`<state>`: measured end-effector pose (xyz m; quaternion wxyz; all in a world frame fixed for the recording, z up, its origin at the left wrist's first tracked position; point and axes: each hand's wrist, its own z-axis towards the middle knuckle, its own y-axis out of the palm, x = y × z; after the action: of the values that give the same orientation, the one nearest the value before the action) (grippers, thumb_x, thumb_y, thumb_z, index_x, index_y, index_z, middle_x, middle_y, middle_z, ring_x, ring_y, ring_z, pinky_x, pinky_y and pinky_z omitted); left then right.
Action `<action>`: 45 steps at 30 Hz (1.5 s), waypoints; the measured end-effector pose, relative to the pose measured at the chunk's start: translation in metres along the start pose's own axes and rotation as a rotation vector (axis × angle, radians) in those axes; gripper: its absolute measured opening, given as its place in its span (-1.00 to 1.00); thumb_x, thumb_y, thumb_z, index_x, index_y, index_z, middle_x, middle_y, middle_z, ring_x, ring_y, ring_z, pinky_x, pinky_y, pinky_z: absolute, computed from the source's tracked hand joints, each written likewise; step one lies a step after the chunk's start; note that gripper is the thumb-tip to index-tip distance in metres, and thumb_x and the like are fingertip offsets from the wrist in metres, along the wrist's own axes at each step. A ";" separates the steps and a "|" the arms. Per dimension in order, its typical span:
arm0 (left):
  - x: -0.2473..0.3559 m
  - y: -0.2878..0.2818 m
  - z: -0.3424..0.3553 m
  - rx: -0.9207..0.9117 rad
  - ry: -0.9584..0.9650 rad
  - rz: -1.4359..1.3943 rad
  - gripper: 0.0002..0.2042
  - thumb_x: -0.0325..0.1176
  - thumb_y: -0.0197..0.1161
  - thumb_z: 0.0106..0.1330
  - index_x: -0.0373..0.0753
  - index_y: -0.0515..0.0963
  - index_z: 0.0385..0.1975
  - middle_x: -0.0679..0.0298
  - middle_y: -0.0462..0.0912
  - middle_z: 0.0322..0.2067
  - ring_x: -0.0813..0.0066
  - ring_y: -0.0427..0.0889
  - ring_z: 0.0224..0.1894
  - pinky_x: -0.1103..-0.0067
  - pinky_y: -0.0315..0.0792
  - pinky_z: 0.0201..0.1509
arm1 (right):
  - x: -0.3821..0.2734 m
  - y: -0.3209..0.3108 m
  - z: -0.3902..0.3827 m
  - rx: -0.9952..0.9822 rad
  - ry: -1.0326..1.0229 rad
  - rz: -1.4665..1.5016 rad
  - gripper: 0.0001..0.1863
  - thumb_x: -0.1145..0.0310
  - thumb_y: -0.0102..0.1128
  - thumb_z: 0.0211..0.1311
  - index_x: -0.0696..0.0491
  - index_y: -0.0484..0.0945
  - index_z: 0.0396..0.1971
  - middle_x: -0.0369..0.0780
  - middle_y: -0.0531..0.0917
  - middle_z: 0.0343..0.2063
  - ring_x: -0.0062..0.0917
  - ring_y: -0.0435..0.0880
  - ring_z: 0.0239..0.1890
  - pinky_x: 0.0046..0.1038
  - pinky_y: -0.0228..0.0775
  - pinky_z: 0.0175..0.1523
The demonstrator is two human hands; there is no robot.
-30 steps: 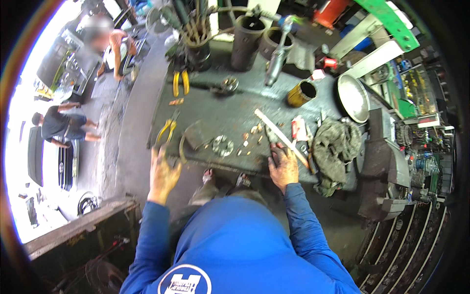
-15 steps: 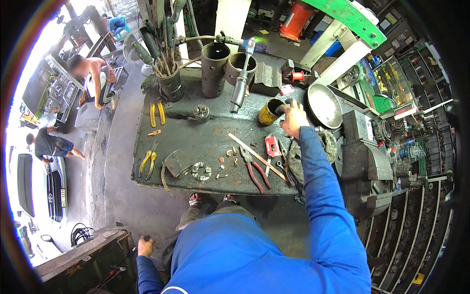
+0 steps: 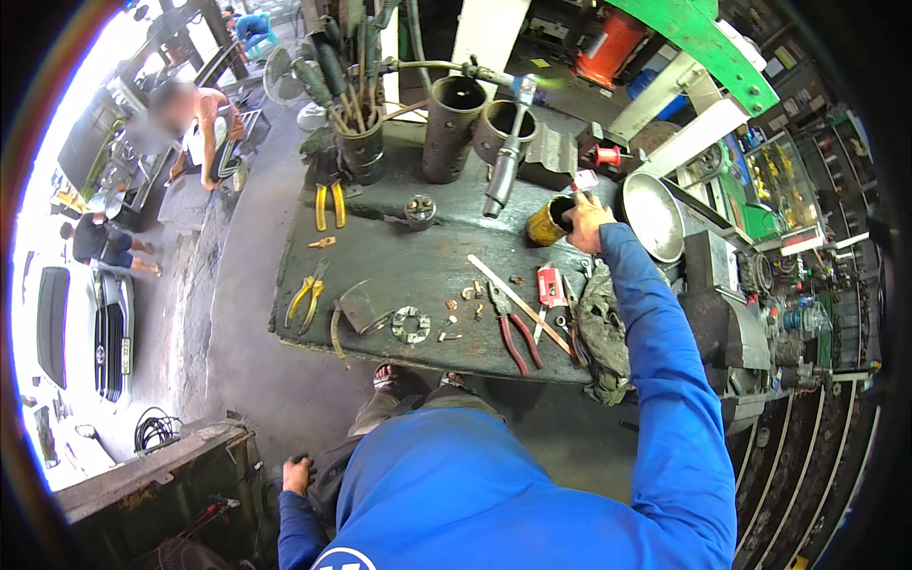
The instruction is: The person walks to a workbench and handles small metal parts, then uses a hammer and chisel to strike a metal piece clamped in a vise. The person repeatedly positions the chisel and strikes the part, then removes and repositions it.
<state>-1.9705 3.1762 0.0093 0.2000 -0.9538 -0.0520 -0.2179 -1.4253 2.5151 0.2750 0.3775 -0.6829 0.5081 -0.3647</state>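
Note:
My right hand (image 3: 591,224) reaches across the bench to a worn yellow can (image 3: 550,221). Its fingers go over the rim into the mouth, so their tips are hidden. Low by my side, away from the bench, hangs my left hand (image 3: 297,473) with its fingers curled; a dark spot shows at them, too small to name. Left of the can lies a silver tool with a dark cylindrical end (image 3: 503,180), leaning on a torch (image 3: 475,71) with a greenish glow at its tip. A round metal pan (image 3: 652,217) stands just right of my right hand.
Red-handled pliers (image 3: 514,328), a flat strip (image 3: 522,309), a crumpled cloth (image 3: 600,323), a notched metal ring (image 3: 410,325) and yellow-handled pliers (image 3: 309,296) lie on the bench (image 3: 427,261). Upright metal tubes (image 3: 450,133) stand behind. A vise-like machine (image 3: 722,328) is at right; people are at far left.
The whole view has shifted, so the bench sits further right. My right hand stays at the yellow can. More of the crumpled cloth shows beside my right forearm.

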 end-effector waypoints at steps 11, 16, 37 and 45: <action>0.046 0.006 -0.001 0.008 -0.036 -0.037 -0.56 -0.33 0.29 0.33 -0.22 0.55 0.22 0.20 0.76 -0.08 0.35 0.73 -0.23 0.44 0.54 -0.25 | 0.007 -0.001 -0.005 -0.006 -0.042 0.103 -0.37 0.14 0.51 0.08 -0.01 0.66 0.20 0.08 0.29 0.36 0.04 0.31 0.40 -0.13 0.24 0.50; 0.013 0.011 0.003 -0.022 -0.070 -0.017 -0.61 -0.35 0.30 0.30 -0.25 0.62 0.13 0.19 0.77 -0.18 0.40 0.70 -0.32 0.48 0.54 -0.35 | 0.001 -0.006 -0.003 -0.063 -0.037 0.135 -0.31 0.11 0.52 0.06 0.01 0.63 0.24 0.11 0.31 0.34 0.04 0.32 0.39 -0.11 0.27 0.48; 0.031 0.007 -0.012 -0.017 -0.025 0.083 -0.56 -0.29 0.25 0.33 -0.29 0.58 0.20 0.12 0.77 -0.09 0.29 0.75 -0.20 0.41 0.58 -0.19 | -0.001 -0.004 -0.024 0.226 0.064 0.053 -0.05 0.29 0.55 0.00 -0.23 0.35 0.48 0.14 0.20 0.46 0.07 0.27 0.47 -0.08 0.27 0.52; 0.117 0.004 -0.010 0.301 0.594 0.717 -0.50 -0.14 0.28 0.35 -0.41 0.53 0.14 -0.19 0.69 -0.01 -0.15 0.64 0.08 0.19 0.50 0.22 | -0.214 0.096 -0.162 0.096 -0.237 0.999 -0.16 0.23 0.46 0.23 0.08 0.31 0.47 0.04 0.72 0.03 -0.25 0.69 0.10 -0.28 0.50 0.24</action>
<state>-1.8682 3.1702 0.0672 0.4045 -0.7689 0.3079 -0.3879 -1.6551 2.6804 0.2379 0.5916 -0.3752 0.7087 -0.0830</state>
